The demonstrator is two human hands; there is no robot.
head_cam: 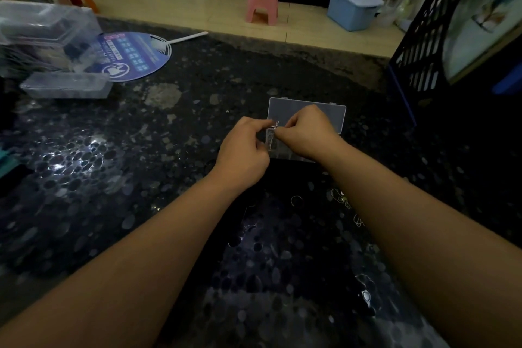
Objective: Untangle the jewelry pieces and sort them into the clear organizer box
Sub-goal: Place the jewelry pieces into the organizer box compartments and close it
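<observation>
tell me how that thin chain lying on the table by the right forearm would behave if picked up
The chain lies in loose curls on the dark table, so it probably hangs limp. It looks very fine, so likely light and easily snagged or knotted. Pushed, it would probably bunch rather than slide whole.

The head view is underexposed overall; the dark tabletop (pixel 197 110) is dimly lit. White glare is noted at centre left and lower right of the frame. The floor (pixel 220 14) at the top is brighter. Wide-angle curvature and blur are observed at the edges.
</observation>
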